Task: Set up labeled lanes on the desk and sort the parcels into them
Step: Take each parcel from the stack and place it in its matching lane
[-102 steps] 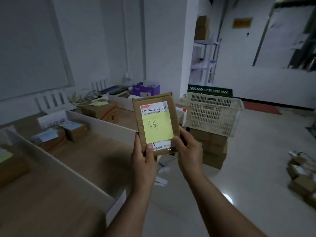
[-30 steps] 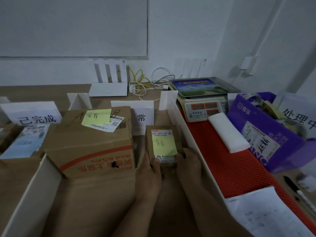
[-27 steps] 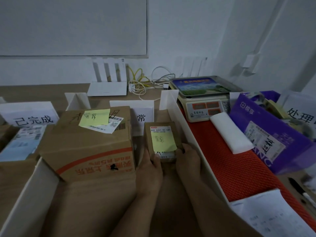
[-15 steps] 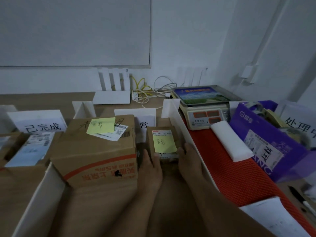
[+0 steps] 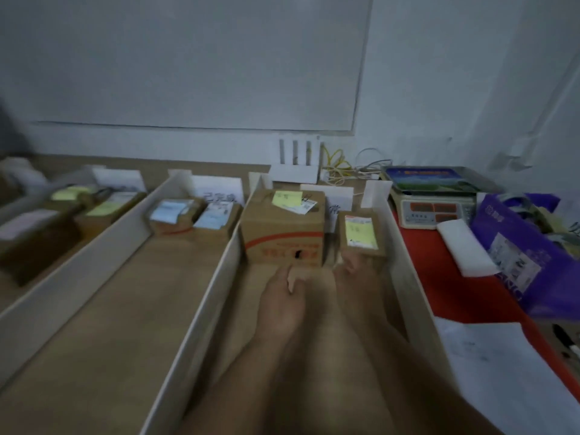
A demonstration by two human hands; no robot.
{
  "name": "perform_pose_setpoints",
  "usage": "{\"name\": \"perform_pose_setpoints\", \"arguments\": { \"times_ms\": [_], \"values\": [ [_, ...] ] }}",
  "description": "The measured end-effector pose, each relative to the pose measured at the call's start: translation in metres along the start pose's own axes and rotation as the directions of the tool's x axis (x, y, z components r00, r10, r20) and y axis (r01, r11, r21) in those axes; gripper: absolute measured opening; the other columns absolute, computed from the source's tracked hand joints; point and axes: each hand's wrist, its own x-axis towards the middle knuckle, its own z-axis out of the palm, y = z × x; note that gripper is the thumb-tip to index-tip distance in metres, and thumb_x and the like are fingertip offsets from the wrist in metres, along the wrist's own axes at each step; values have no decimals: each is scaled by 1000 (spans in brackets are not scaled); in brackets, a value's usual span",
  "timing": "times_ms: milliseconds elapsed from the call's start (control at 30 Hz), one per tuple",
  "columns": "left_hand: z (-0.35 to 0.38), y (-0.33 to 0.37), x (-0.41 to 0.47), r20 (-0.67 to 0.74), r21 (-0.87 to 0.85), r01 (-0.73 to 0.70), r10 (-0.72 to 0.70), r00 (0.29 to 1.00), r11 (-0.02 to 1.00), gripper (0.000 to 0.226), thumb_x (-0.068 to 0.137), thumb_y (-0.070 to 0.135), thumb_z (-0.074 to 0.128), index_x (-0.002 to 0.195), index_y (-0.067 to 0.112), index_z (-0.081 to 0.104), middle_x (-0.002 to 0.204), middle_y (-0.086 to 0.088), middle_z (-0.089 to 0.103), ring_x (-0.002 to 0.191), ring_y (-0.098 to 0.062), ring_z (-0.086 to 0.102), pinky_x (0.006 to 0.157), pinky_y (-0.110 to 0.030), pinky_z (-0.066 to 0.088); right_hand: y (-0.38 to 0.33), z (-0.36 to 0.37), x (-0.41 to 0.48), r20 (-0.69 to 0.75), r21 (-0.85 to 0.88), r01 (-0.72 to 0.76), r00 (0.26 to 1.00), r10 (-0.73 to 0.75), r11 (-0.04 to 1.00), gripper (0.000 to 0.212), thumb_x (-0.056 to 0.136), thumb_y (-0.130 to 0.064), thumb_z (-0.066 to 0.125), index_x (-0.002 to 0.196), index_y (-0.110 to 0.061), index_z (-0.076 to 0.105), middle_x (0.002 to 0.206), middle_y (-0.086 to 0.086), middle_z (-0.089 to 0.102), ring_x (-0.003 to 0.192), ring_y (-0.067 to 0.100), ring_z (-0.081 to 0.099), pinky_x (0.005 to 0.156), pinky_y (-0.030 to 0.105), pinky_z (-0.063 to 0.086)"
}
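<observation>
The step in hand seems to be setting down the small parcel [image 5: 361, 236] in its lane on the desk [image 5: 125, 309], and I judge it almost finished. To do it well, the parcel should stand free of the large box [image 5: 284, 233] on its left and not lean on it. Its yellow note [image 5: 357, 230] should face the person, and on the right it should keep inside the white divider [image 5: 405, 262]. The release should be slow, because a parcel standing on end can tip. The left hand [image 5: 281, 301] lies low in the lane, just in front of the large box and apart from the parcel, with fingers loosely curled and holding nothing. The right hand [image 5: 356, 274] reaches to the lower edge of the parcel, where its fingertips [image 5: 351, 262] seem to touch it; because of blur I cannot tell whether they pinch it or only rest against it
</observation>
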Motion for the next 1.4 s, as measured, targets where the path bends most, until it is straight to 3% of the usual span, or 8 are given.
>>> {"name": "perform_pose_setpoints", "arguments": {
  "times_ms": [67, 167, 333, 567, 700, 933, 1067, 1400],
  "values": [
    [-26, 1, -26, -32, -55, 8, -10, 999, 998, 48, 96, 26, 48, 142, 18, 40, 143, -4, 46, 128, -17, 46, 100, -19, 33, -10, 3, -24, 28, 15, 73, 997, -73, 997, 14, 93, -20, 49, 102, -23, 58, 105, -3, 61, 103, 25, 60, 84, 32, 45],
    [-70, -10, -72, -153, -45, -49, 42, 987, 998, 46, 95, 24, 50, 140, 14, 43, 140, -4, 49, 124, -15, 49, 89, -10, 30, -30, 11, -74, 106, 66, 123, 986, -130, 990, 36, 91, -22, 51, 126, -21, 58, 128, 3, 60, 117, 22, 57, 101, 40, 45],
    [-151, -33, -140, -342, -73, -50, 22, 940, 996, 46, 94, 27, 54, 138, 18, 46, 134, 5, 53, 102, 1, 49, 85, -12, 34, -75, 18, -143, 232, 70, 270, 932, -278, 960, 39, 92, -21, 53, 131, -20, 55, 129, 2, 59, 119, 19, 54, 102, 36, 42],
    [-258, -101, -203, -516, 13, 55, -40, 856, 998, 49, 92, 36, 55, 139, 27, 44, 139, 5, 48, 117, -8, 51, 99, -33, 46, -145, 82, -220, 373, 71, 525, 775, -510, 848, 39, 91, -28, 57, 130, -23, 54, 136, 0, 51, 123, 18, 51, 103, 41, 43],
    [-320, -142, -227, -615, -15, 117, -102, 782, 993, 48, 91, 37, 56, 137, 26, 47, 137, 1, 50, 124, -14, 48, 101, -43, 45, -192, 138, -260, 441, 90, 618, 678, -587, 781, 37, 93, -29, 54, 130, -23, 54, 136, -1, 49, 119, 18, 52, 97, 30, 41],
    [-468, -220, -271, -764, 88, 287, -120, 634, 954, 48, 93, 37, 54, 137, 22, 46, 142, -1, 45, 128, -14, 43, 104, -27, 35, -291, 260, -355, 552, 204, 695, 500, -667, 689, 39, 95, -30, 51, 133, -23, 51, 136, 2, 47, 120, 20, 49, 91, 30, 39],
    [-546, -263, -299, -831, 77, 362, -141, 538, 929, 48, 93, 38, 53, 137, 22, 46, 141, -2, 44, 128, -16, 43, 106, -34, 37, -341, 326, -411, 614, 259, 685, 428, -664, 681, 39, 95, -29, 48, 134, -25, 50, 136, 2, 46, 121, 21, 47, 99, 45, 44],
    [-664, -360, -308, -891, 6, 417, -185, 415, 909, 50, 94, 40, 51, 140, 22, 43, 145, 0, 42, 133, -15, 39, 107, -41, 38, -411, 464, -493, 623, 350, 719, 300, -722, 601, 36, 95, -28, 50, 130, -22, 55, 131, 1, 52, 114, 18, 52, 84, 28, 39]
  ]
}}
